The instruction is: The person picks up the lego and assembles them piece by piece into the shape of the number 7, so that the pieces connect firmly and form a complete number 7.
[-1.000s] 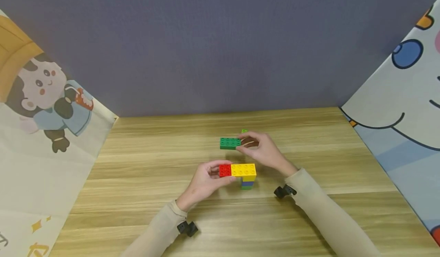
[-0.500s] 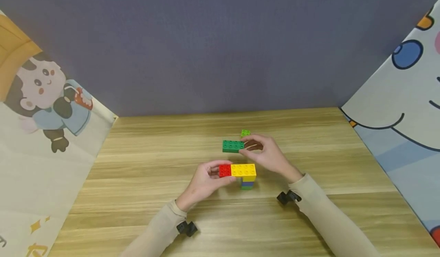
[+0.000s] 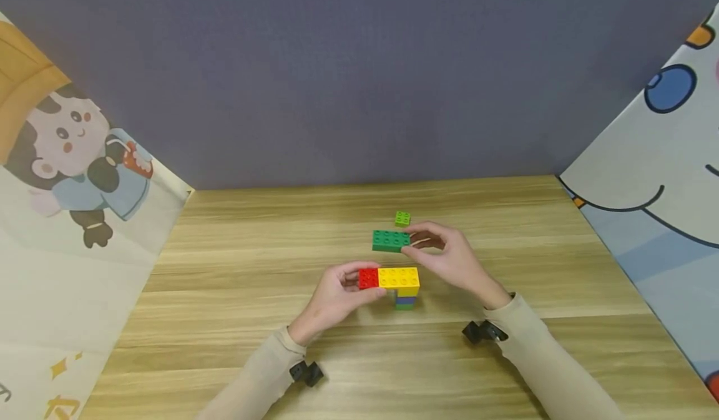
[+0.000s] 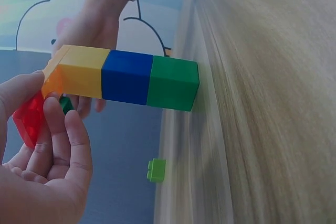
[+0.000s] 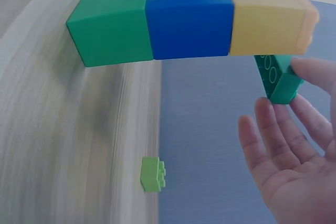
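And here is the right hand, right of centre in the head view, thumb and fingertips pinching the dark green brick by its right-hand end, studs up, the long body jutting free toward the left of the frame! Lower and further left, the left hand grips the red brick between thumb and fingers, and that brick sits level against the left end of the yellow brick; how the two join, the fingers hide. Under the yellow's right end drops a column, the blue block and then the green block at its foot; whether that foot touches the bench, I can't tell.

These look like hard, light plastic, stiff all through and hardly fragile, the smooth sides perhaps a touch slippery. For the dark green brick, the side walls look the best hold, leaving studs and underside free; the column, with that overhang, probably wants steadying near its top.

Further out, the lime brick lies alone just above the right hand's fingertips in the frame, and behind it all rises the grey-blue wall
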Demonstrator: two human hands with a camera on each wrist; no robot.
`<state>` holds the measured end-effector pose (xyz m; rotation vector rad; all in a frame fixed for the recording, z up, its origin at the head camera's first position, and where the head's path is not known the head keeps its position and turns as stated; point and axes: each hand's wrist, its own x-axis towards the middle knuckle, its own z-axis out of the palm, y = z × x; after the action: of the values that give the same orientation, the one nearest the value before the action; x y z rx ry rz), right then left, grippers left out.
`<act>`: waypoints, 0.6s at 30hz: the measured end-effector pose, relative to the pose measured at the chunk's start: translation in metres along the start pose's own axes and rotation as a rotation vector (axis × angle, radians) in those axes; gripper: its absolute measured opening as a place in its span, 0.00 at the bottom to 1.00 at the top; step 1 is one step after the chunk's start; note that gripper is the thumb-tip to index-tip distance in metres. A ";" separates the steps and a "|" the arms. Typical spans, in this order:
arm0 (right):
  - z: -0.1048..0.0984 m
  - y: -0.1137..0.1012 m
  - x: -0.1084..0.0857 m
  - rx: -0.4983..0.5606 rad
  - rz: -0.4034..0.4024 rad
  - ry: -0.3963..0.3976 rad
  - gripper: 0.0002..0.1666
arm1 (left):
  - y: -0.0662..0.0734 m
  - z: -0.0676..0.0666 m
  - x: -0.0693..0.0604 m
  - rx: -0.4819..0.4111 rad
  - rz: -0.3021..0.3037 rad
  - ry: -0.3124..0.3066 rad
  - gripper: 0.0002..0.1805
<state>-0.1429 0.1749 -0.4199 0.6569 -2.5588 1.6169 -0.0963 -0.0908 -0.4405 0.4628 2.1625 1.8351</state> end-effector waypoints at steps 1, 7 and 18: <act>-0.001 0.000 -0.001 0.002 -0.003 0.003 0.20 | 0.000 0.000 0.000 -0.001 0.000 0.000 0.25; -0.003 -0.001 -0.007 0.023 -0.043 0.016 0.19 | 0.001 0.001 0.000 -0.003 -0.002 -0.003 0.25; -0.004 -0.011 -0.021 0.025 -0.042 0.016 0.21 | 0.002 0.000 -0.001 -0.007 -0.004 -0.012 0.25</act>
<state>-0.1200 0.1816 -0.4142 0.6918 -2.4998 1.6366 -0.0954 -0.0905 -0.4389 0.4662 2.1472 1.8321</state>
